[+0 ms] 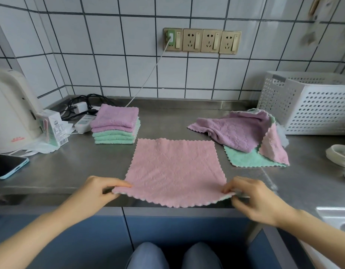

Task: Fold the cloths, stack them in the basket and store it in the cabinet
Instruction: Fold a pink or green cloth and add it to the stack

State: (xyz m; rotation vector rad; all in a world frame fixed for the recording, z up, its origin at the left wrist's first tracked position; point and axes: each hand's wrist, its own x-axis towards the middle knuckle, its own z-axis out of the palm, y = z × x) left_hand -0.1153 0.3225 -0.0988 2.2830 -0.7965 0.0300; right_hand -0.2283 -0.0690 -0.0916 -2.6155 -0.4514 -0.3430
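Now the pink cloth (175,169), scallop-edged and embossed, lies flat on the steel counter (70,167) in front of the folded stack (115,124). Left hand (97,193) and right hand (253,199) each pinch a near corner. Carton (53,129) print is unreadable.

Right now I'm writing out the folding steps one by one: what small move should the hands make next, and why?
Probably lift both near corners and carry them over to the far edge, folding the pink cloth in half. It lies flat and unfolded on the counter, and the left hand and right hand each pinch a near corner.
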